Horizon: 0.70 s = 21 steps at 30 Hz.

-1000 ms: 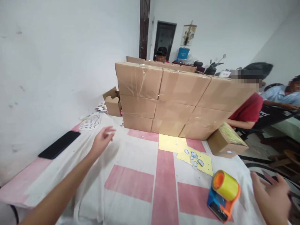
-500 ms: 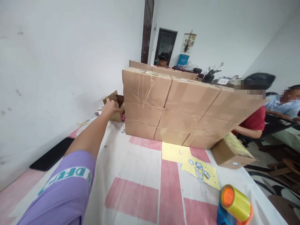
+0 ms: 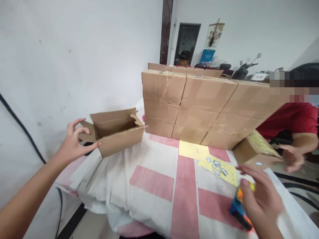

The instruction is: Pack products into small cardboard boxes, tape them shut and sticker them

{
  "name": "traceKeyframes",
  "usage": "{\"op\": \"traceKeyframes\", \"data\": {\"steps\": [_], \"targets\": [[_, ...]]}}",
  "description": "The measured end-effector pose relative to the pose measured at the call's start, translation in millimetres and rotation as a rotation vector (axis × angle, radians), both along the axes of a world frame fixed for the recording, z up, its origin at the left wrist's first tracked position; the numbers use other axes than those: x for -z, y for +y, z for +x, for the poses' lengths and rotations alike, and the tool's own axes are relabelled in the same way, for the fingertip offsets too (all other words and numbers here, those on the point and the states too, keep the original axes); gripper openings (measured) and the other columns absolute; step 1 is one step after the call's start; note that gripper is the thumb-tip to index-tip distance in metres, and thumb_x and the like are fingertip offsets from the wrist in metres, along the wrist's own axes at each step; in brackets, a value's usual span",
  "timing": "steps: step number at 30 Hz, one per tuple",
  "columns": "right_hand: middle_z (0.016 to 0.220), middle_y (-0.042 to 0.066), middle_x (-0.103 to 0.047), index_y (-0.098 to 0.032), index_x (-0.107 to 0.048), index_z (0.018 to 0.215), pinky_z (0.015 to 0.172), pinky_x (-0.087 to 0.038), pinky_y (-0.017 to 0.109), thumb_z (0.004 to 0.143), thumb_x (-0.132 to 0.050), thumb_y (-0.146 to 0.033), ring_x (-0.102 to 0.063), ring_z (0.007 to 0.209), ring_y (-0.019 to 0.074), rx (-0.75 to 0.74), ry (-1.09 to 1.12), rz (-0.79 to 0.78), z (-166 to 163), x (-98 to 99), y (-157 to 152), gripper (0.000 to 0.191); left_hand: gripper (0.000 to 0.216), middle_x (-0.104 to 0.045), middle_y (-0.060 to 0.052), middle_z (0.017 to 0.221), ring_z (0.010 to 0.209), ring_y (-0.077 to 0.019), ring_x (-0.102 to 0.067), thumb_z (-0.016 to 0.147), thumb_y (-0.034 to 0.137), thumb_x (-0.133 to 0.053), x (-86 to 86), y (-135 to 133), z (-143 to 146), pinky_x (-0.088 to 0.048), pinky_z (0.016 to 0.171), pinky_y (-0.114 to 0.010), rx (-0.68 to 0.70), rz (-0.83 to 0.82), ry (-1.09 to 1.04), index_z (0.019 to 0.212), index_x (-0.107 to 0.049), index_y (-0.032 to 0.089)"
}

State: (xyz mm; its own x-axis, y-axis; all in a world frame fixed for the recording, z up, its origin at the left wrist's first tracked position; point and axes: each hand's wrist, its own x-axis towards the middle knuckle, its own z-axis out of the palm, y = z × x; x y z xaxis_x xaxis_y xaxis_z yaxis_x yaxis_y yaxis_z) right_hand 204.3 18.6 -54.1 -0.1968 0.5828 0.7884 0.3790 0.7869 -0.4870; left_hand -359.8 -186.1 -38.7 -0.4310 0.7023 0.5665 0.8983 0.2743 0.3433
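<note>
My left hand [image 3: 72, 142] grips the near end flap of a small open cardboard box [image 3: 117, 132] and holds it above the left side of the table. The box is open at the top, with its flaps standing out. My right hand [image 3: 261, 199] hovers with fingers spread over an orange and blue tape dispenser [image 3: 239, 212] that lies near the table's front right; the hand hides most of the dispenser, and whether it touches it I cannot tell.
A wall of sealed cardboard boxes [image 3: 199, 106] is stacked across the far side of the table [image 3: 154, 186], with one tilted box [image 3: 256, 154] at its right end. Yellow sheets with small stickers [image 3: 214, 164] lie on the cloth. A person in a red shirt [image 3: 296, 122] sits at the right.
My left hand reached to the small open box at the back left, took hold of it and pulled it toward me. My right hand came over the tape dispenser.
</note>
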Motion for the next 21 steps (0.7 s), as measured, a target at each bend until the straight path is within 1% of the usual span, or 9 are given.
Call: {"op": "traceKeyframes", "data": {"steps": [3, 5, 7, 9, 12, 15, 17, 19, 21], "targets": [[0.119, 0.011, -0.069, -0.028, -0.065, 0.122, 0.093, -0.051, 0.050, 0.098, -0.052, -0.020, -0.064, 0.110, 0.0291, -0.423, -0.269, 0.076, -55.3, -37.8, 8.3, 0.028, 0.055, -0.032, -0.012, 0.155, 0.141, -0.0311, -0.038, 0.075, 0.068, -0.068, 14.2, -19.6, 33.6, -0.041, 0.113, -0.047, 0.121, -0.009, -0.071, 0.092, -0.046, 0.021], [0.127, 0.008, -0.069, -0.030, -0.064, 0.130, 0.100, -0.049, 0.048, 0.101, -0.047, -0.022, -0.061, 0.118, 0.0261, -0.665, -0.477, 0.035, -89.1, -53.9, 9.7, 0.034, 0.048, -0.034, -0.013, 0.156, 0.143, -0.0305, -0.038, 0.076, 0.058, -0.072, 23.2, -19.6, 55.7, -0.036, 0.117, -0.048, 0.232, 0.004, -0.124, 0.092, -0.045, 0.022], [0.133, 0.004, -0.068, -0.030, -0.061, 0.136, 0.107, -0.045, 0.047, 0.105, -0.042, -0.026, -0.055, 0.126, 0.0244, -0.854, -0.594, -0.041, -116.2, -60.5, 8.0, 0.037, 0.043, -0.035, -0.014, 0.156, 0.144, -0.0307, -0.037, 0.075, 0.047, -0.075, 32.8, -14.6, 74.4, -0.034, 0.118, -0.049, 0.344, 0.028, -0.178, 0.093, -0.044, 0.022], [0.134, 0.004, -0.068, -0.028, -0.061, 0.136, 0.108, -0.044, 0.046, 0.105, -0.041, -0.032, -0.050, 0.129, 0.0248, -0.941, -0.686, -0.085, -133.4, -61.0, 4.0, 0.037, 0.043, -0.035, -0.016, 0.156, 0.144, -0.0317, -0.037, 0.073, 0.042, -0.077, 43.8, -7.9, 88.6, -0.034, 0.117, -0.049, 0.444, 0.053, -0.243, 0.094, -0.045, 0.023], [0.110, 0.007, -0.074, -0.023, -0.072, 0.118, 0.098, -0.046, 0.046, 0.100, -0.054, -0.041, -0.051, 0.117, 0.0281, -0.883, -0.838, -0.069, -137.3, -57.7, -2.8, 0.031, 0.047, -0.034, -0.019, 0.157, 0.145, -0.0343, -0.038, 0.071, 0.045, -0.079, 63.5, 2.4, 101.4, -0.038, 0.114, -0.049, 0.550, 0.046, -0.400, 0.096, -0.046, 0.023], [0.088, 0.006, -0.067, -0.022, -0.074, 0.094, 0.088, -0.047, 0.043, 0.097, -0.059, -0.042, -0.054, 0.097, 0.0257, -0.725, -0.824, -0.070, -120.6, -46.6, -6.3, 0.025, 0.052, -0.031, -0.022, 0.161, 0.147, -0.0375, -0.036, 0.069, 0.051, -0.082, 85.8, 12.3, 103.9, -0.040, 0.112, -0.049, 0.569, 0.037, -0.590, 0.095, -0.047, 0.023], [0.086, 0.006, -0.061, -0.022, -0.072, 0.086, 0.083, -0.048, 0.040, 0.099, -0.056, -0.039, -0.054, 0.091, 0.0236, -0.612, -0.679, -0.124, -106.7, -29.7, -6.1, 0.026, 0.054, -0.029, -0.022, 0.163, 0.149, -0.0387, -0.033, 0.067, 0.052, -0.084, 100.0, 18.6, 101.4, -0.042, 0.111, -0.048, 0.587, 0.091, -0.682, 0.095, -0.048, 0.022], [0.090, 0.007, -0.059, -0.022, -0.070, 0.083, 0.080, -0.049, 0.038, 0.099, -0.055, -0.036, -0.057, 0.090, 0.0225, -0.540, -0.503, -0.216, -96.4, -4.9, -5.3, 0.025, 0.054, -0.028, -0.021, 0.164, 0.149, -0.0396, -0.033, 0.066, 0.050, -0.086, 112.4, 24.9, 98.1, -0.046, 0.106, -0.045, 0.615, 0.167, -0.755, 0.096, -0.051, 0.022], [0.100, 0.008, -0.060, -0.023, -0.069, 0.090, 0.077, -0.052, 0.036, 0.099, -0.055, -0.034, -0.060, 0.093, 0.0223, -0.517, -0.340, -0.318, -91.1, 24.6, -5.7, 0.021, 0.054, -0.036, -0.022, 0.160, 0.146, -0.0400, -0.039, 0.065, 0.047, -0.089, 122.8, 31.0, 95.0, -0.050, 0.099, -0.042, 0.635, 0.236, -0.849, 0.096, -0.053, 0.022]]}}
